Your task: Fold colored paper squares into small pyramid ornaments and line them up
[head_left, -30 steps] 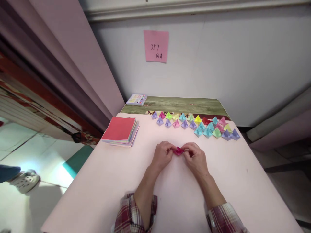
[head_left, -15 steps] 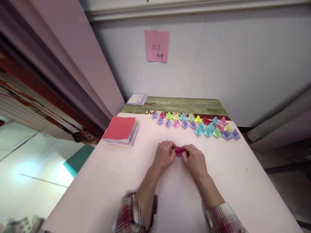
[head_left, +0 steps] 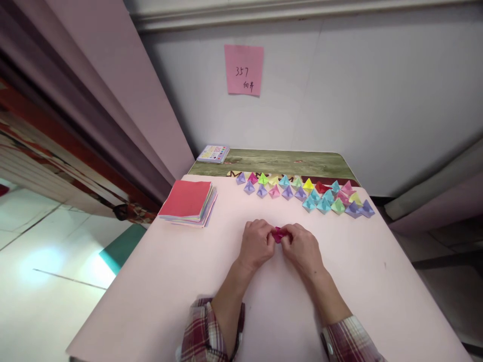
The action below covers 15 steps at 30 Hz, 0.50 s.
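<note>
Between my hands is a small folded piece of magenta paper [head_left: 278, 235], held just above or on the table; I cannot tell which. My left hand [head_left: 258, 242] pinches its left side, with the fingertips closed on it. The right side is gripped by my right hand [head_left: 303, 246], thumb and fingers pressed together. My fingers cover much of the paper's edges. Beyond my hands, several small folded paper boats [head_left: 287, 192] in purple, pink, green, yellow, blue and red stand in rows.
A stack of coloured paper [head_left: 186, 200], red sheet on top, lies at the left of the pale pink table [head_left: 158, 286]. Behind, a packet [head_left: 213, 154] rests on a green wood-patterned surface [head_left: 287, 161]. A pink note [head_left: 244, 69] hangs on the wall. Curtains flank the table.
My left hand has shifted slightly right, and its fingers have closed in on the magenta paper. The right hand stays almost still.
</note>
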Motion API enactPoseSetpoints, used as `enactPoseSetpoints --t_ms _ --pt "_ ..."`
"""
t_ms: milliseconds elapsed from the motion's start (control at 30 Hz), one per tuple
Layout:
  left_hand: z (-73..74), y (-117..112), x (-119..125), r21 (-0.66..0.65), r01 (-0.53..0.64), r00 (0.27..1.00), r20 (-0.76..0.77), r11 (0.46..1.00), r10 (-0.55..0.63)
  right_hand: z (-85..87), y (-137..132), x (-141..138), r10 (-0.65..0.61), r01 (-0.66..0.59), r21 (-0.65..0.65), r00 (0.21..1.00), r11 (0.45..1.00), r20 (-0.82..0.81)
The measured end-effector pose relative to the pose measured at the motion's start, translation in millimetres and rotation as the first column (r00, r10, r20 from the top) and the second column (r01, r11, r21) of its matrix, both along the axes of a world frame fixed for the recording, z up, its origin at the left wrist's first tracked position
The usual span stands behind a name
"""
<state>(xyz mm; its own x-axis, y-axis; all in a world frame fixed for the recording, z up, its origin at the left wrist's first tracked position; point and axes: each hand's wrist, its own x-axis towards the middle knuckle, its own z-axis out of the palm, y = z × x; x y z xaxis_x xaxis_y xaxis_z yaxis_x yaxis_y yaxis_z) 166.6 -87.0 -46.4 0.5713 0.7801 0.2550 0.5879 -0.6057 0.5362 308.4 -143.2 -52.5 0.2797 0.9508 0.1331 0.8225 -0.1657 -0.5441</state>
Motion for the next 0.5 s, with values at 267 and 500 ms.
enactPoseSetpoints --t_ms 267,500 --pt "-5.2 -3.0 4.3 0.011 -0.018 1.000 0.005 1.000 0.018 2.9 2.6 0.5 -0.012 0.010 -0.035 0.999 0.999 -0.044" --pt "-4.1 -1.2 3.7 -0.091 -0.037 0.998 0.052 0.995 0.041 2.8 2.8 -6.1 -0.083 0.084 -0.051 0.996 0.995 0.018"
